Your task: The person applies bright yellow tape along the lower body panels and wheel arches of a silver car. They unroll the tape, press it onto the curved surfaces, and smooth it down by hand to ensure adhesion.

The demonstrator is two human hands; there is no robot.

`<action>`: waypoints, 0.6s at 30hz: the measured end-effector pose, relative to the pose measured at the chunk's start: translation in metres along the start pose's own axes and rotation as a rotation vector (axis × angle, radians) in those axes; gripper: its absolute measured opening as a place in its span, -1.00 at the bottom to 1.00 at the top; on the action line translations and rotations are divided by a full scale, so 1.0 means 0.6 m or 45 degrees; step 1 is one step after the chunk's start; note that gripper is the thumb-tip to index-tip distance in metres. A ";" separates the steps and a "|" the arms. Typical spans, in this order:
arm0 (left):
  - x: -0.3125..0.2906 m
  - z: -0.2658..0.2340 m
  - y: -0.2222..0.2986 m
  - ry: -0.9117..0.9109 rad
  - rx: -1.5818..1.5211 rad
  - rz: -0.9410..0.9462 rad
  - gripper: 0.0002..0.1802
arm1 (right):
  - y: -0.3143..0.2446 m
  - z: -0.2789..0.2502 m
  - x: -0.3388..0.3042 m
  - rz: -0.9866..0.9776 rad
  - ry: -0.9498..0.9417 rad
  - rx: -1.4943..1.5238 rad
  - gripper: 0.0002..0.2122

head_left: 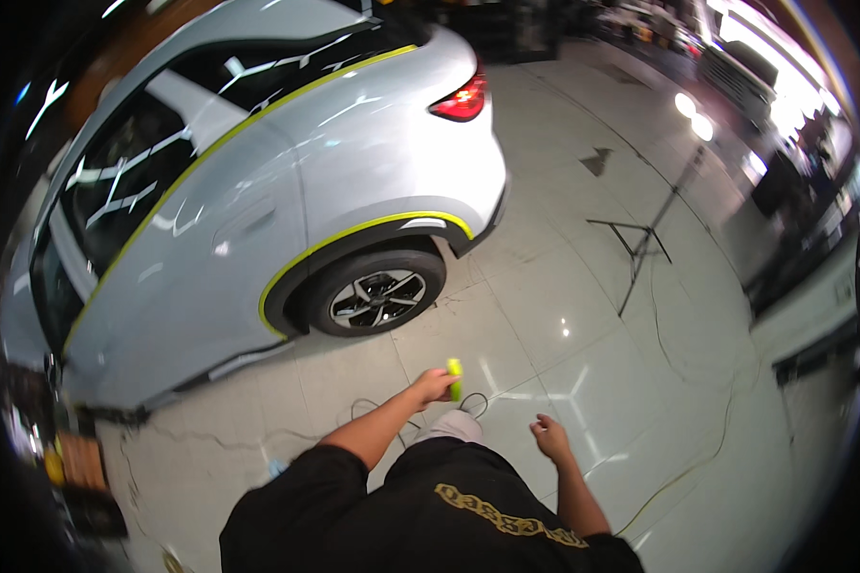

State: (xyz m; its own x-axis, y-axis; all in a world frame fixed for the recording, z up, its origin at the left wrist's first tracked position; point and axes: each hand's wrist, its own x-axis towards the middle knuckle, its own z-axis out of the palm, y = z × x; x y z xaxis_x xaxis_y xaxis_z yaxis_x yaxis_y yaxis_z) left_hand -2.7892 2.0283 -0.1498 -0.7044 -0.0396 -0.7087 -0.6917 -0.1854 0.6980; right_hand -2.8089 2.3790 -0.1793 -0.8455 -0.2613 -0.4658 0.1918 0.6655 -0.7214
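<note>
Pale tiles (516,349) spread below the left hand (432,386), gripping a partly hidden yellow-green object (455,380); the right hand (549,439) hangs half-open.

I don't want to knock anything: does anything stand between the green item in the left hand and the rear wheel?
Nothing visible does: between the green item in the left hand and the rear wheel, only floor shows. The lamp stand is off to the right.

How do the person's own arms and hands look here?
The left hand and right hand are ungloved, with no watch visible. Short black sleeves leave both forearms bare; the black shirt carries gold lettering.
</note>
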 end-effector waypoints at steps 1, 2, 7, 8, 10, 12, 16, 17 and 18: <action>0.023 0.044 0.027 -0.094 0.014 -0.018 -0.73 | -0.027 0.001 -0.003 -0.069 0.005 0.113 -0.53; 0.030 0.104 0.066 -0.189 -0.017 -0.029 -0.71 | -0.053 -0.001 -0.008 -0.183 0.115 0.105 -0.54; 0.135 0.281 0.123 -0.733 -0.381 -0.031 -0.75 | -0.093 -0.066 0.061 -0.336 0.312 0.091 -0.65; 0.153 0.296 0.139 -0.734 -0.392 -0.040 -0.76 | -0.087 -0.105 0.097 -0.150 0.133 0.155 -0.71; 0.202 0.305 0.169 -0.726 -0.395 -0.126 -0.77 | -0.093 -0.173 0.161 -0.253 0.056 -0.107 -0.72; 0.249 0.300 0.226 -0.745 -0.336 -0.248 -0.74 | -0.134 -0.243 0.204 -0.304 0.035 -0.284 -0.73; 0.357 0.315 0.371 -0.738 0.035 -0.169 -0.69 | -0.193 -0.360 0.325 -0.555 0.079 -0.397 -0.72; 0.376 0.320 0.408 -0.670 0.138 -0.122 -0.68 | -0.198 -0.379 0.367 -0.589 0.095 -0.405 -0.72; 0.399 0.323 0.457 -0.601 0.237 -0.071 -0.68 | -0.207 -0.394 0.402 -0.616 0.153 -0.407 -0.73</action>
State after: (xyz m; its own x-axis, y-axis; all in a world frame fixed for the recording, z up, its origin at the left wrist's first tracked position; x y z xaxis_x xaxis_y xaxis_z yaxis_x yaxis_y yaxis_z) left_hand -3.1783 2.1579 -0.1078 -0.6311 0.4211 -0.6514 -0.7166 0.0050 0.6975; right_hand -3.1543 2.3986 -0.0807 -0.8536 -0.5189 -0.0473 -0.3737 0.6730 -0.6384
